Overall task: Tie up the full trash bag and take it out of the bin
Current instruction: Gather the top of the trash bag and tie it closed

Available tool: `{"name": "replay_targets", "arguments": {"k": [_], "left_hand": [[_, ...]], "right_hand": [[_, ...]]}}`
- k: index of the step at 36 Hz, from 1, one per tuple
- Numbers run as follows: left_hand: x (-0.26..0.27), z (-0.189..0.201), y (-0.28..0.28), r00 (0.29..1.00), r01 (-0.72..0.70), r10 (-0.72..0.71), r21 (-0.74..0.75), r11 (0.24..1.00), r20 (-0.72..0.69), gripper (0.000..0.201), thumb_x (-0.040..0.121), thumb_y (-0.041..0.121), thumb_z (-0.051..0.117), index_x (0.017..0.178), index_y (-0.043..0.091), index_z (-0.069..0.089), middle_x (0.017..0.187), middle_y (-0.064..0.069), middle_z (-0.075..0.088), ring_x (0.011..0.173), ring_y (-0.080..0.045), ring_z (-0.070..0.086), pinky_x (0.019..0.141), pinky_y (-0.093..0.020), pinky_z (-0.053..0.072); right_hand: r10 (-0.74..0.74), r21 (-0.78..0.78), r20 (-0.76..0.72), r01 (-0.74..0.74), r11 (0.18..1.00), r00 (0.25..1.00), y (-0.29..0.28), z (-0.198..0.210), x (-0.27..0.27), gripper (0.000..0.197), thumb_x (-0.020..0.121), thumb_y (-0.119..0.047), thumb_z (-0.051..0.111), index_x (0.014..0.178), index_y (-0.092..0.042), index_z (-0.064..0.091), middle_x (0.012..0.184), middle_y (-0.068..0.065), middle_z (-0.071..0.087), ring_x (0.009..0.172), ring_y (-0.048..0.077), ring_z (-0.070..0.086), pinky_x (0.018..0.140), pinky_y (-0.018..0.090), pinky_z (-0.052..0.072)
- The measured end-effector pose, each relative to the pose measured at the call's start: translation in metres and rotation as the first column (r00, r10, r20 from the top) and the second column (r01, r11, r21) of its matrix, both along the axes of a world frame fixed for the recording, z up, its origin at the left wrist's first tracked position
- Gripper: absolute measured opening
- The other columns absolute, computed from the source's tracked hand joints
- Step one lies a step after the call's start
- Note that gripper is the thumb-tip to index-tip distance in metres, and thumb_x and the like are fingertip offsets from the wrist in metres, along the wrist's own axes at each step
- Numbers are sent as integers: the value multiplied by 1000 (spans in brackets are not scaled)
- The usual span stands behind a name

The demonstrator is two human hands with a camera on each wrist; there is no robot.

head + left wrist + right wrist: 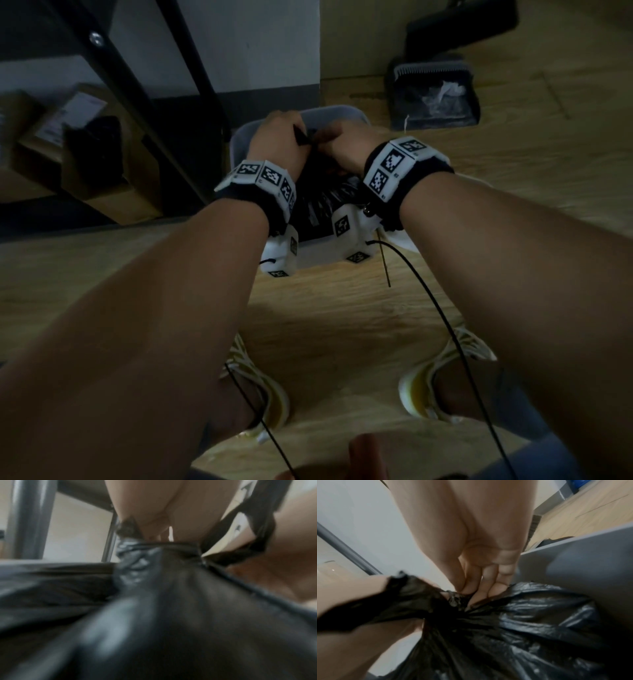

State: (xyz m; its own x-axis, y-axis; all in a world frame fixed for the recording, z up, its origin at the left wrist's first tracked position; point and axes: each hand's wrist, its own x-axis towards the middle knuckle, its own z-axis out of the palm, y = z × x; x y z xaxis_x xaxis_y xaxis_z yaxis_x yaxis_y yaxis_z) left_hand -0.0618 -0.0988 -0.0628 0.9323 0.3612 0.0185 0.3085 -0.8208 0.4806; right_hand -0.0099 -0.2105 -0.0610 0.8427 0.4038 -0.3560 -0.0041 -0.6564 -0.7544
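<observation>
A black trash bag [322,202] [171,615] [530,622] fills a small grey bin [329,111] [582,561] on the floor. Its top is gathered into a twisted neck [453,600] [130,563]. My left hand [277,137] [351,588] grips one black strip of the bag's top, which drapes over that hand. My right hand [342,144] [476,588] pinches the plastic at the neck with its fingertips [494,589]. Both hands sit close together over the far half of the bin. The bag's contents are hidden.
A dark dustpan with a brush [435,96] lies on the wooden floor to the bin's right. Black metal table legs [191,78] stand left of the bin, with cardboard boxes [68,137] beyond them. My two shoes [445,377] are near the bottom edge.
</observation>
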Motion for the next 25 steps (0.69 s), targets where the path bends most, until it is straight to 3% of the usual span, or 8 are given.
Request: {"name": "replay_targets", "arguments": {"k": [4,6,8,12,13,18,21,25], "left_hand": [[0,4,1,1000,9,-9,-5,1000,-11,23,91,21,54,107,11,66,118,-13,64,109,-29,60,86,-30,45],[-1,7,2,1000,6,-6,-1,1000,-3,23,91,25,53,100,12,70,111,-10,69,103,-26,63,79,-25,43],[-4,11,3,1000,8,-9,-20,1000,-19,26,91,30,55,95,14,74,104,-8,72,97,-25,66,74,-23,41],[-10,13,7,998,33,-37,-80,996,-53,24,90,26,59,102,15,76,109,-6,73,101,-22,66,84,-21,44],[-12,14,9,998,34,-39,-96,995,-54,23,89,25,61,104,15,76,110,-6,73,102,-22,66,87,-22,45],[-18,13,15,993,-32,11,-189,981,-115,26,87,26,66,106,11,75,110,-7,73,103,-22,65,85,-22,45],[-24,9,22,984,-120,86,-231,965,-154,24,88,18,62,108,10,73,111,-7,72,107,-24,65,77,-23,42],[-33,6,29,973,-160,116,-225,961,-199,23,84,18,66,105,11,73,110,-8,72,108,-25,65,78,-23,43]], "right_hand": [[69,-35,21,-68,997,997,2,1,0,33,94,-12,52,127,-14,60,119,8,66,62,2,54,38,6,41],[102,-71,-37,-104,992,994,8,10,0,37,98,-15,48,134,-10,55,122,9,63,82,12,64,63,11,52],[121,-106,-77,-129,986,990,10,16,0,41,102,-19,42,140,-7,48,138,13,53,110,24,59,88,27,45],[136,-136,39,-130,982,990,5,6,-2,31,93,-13,55,122,-12,64,123,10,66,75,11,61,60,15,46],[111,-134,61,-102,986,992,5,3,-3,29,91,-11,56,118,-13,66,120,9,68,72,10,59,61,14,46],[100,-249,184,-52,967,978,9,5,-10,32,91,-17,50,120,-15,65,123,8,64,114,25,60,86,26,45],[124,-381,271,-12,925,955,8,1,-17,34,91,-20,47,121,-16,61,123,10,62,117,31,57,100,44,46],[148,-461,348,31,887,926,4,-5,-21,33,94,-22,46,123,-15,60,126,11,60,120,32,54,101,46,40]]}}
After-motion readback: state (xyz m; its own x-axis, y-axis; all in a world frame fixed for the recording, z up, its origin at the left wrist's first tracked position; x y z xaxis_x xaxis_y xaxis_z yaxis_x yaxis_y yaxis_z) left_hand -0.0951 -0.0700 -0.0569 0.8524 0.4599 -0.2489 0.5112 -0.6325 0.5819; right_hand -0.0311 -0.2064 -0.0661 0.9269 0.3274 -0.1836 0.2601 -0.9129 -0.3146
